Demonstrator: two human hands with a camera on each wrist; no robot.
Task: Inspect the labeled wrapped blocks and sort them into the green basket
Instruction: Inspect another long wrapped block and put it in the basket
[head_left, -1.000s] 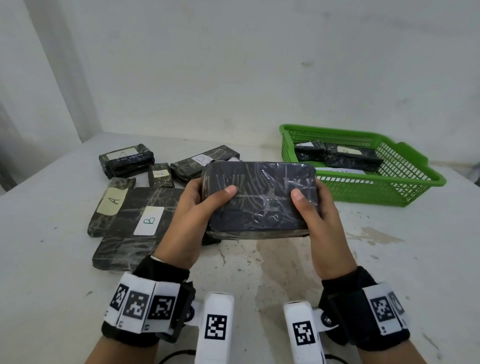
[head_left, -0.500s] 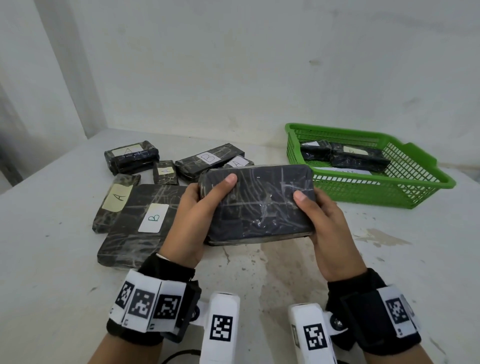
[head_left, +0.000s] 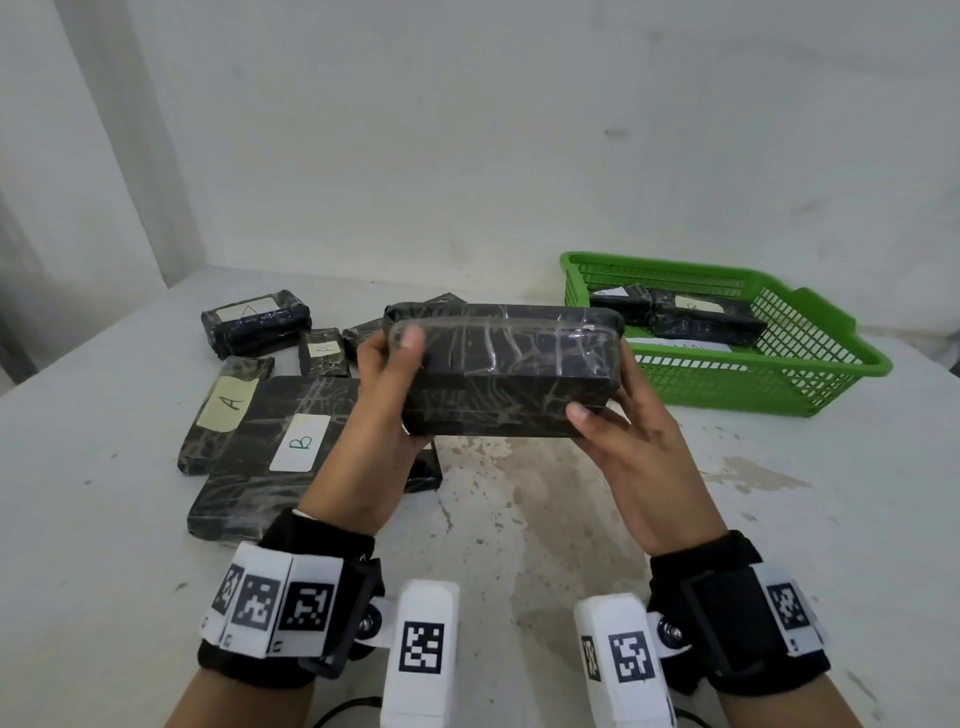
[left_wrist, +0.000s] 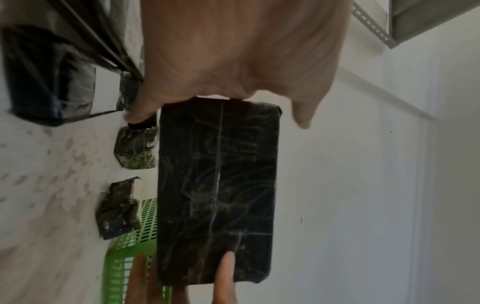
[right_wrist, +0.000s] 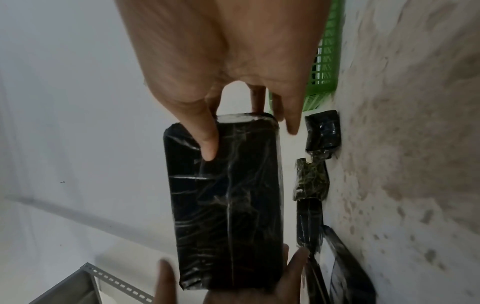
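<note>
I hold the wrapped block (head_left: 506, 371) by its short ends, left hand (head_left: 387, 410) and right hand (head_left: 631, 441) gripping: rigid, likely hefty, film slippery.

Held block (head_left: 506, 374): label side hidden. Blocks at 12 o'clock behind it: mostly occluded. Basket (head_left: 810, 384) labels: illegible.

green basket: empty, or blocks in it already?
Not empty. The green plastic mesh basket already holds at least two black wrapped blocks with pale labels; the label letters are too small to read.
</note>
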